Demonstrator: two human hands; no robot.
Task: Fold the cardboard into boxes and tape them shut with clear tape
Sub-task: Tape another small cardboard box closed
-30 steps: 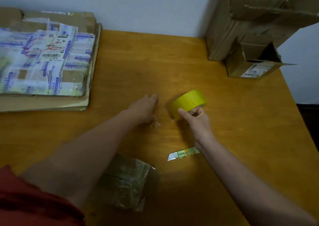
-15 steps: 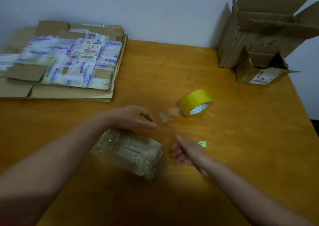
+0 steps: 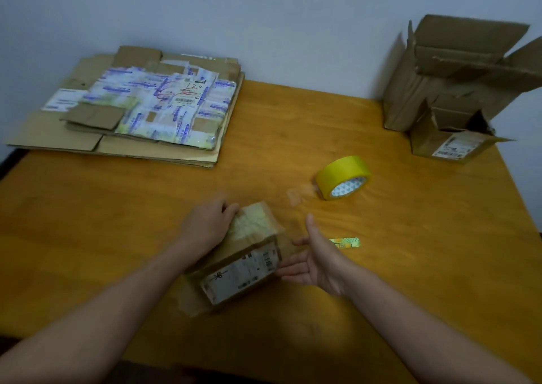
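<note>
A plain home packing corner: an orange wooden tabletop (image 3: 117, 237) against a bare pale wall (image 3: 264, 17), flattened cartons (image 3: 140, 111) far left, opened boxes (image 3: 457, 84) far right.

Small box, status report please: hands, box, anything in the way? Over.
Left hand grips small box at far end; right hand open at its labelled side. Box lies on table, end taped. Tape roll and cutter lie apart, to the right.

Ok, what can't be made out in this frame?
Head view:
Small brown cardboard box: label print blurred.
Left hand: fingertips hidden, curled over the box's far end.
Green-and-yellow patterned cutter: one end hidden behind the right hand.
Large open cardboard boxes: cut off by the right edge.
Clear tape end beside the yellow tape roll: too faint to trace.
</note>
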